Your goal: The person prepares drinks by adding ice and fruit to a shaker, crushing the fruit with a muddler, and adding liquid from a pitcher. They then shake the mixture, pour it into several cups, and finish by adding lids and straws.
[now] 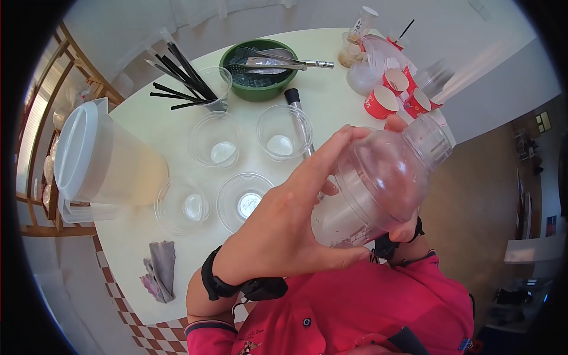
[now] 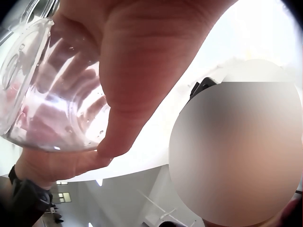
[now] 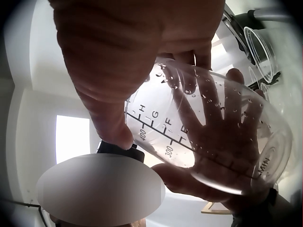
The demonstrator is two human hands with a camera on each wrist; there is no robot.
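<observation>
Shaker (image 1: 384,183): apparently being tilted
Cap (image 1: 429,141): aimed toward one-thirty o'clock
Left hand (image 1: 281,222), right hand (image 3: 118,52): half-closed round shaker
Grip: steadiness seemingly required next

Wooden shelf (image 1: 70,44), pale walls (image 1: 503,65), checkered floor (image 1: 139,324).

Magenta short sleeves with dark cuffs, black wrist straps (image 1: 216,275).

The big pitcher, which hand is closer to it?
Left. The left hand is right of the pitcher, holding the clear shaker; the right hand is farther right, on the shaker's other side.
</observation>
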